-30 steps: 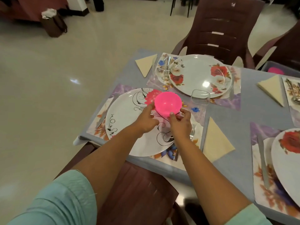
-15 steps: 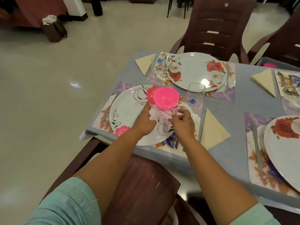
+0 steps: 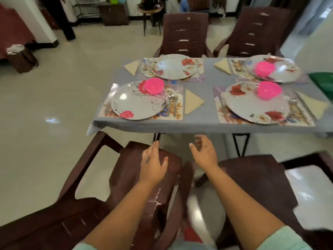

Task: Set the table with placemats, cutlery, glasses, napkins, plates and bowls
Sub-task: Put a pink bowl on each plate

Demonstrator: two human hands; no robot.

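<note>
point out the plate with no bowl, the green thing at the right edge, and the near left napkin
bare plate (image 3: 173,66): head view, on its white centre.
green thing (image 3: 323,82): head view, on its dark green top face; cut off by the frame.
near left napkin (image 3: 192,101): head view, on the middle of the cream fold.

Both bare forearms reach forward side by side. The left hand (image 3: 152,164) is flat with fingers spread. The right hand (image 3: 204,153) has loosely curled fingers and holds nothing.

The room was evenly and fairly brightly lit, with pale glare patches on the glossy floor (image 3: 52,120) and the near left plate (image 3: 124,96). Motion blur smeared the whole view, and wide-angle distortion bent chairs (image 3: 90,177) near the edges.
</note>
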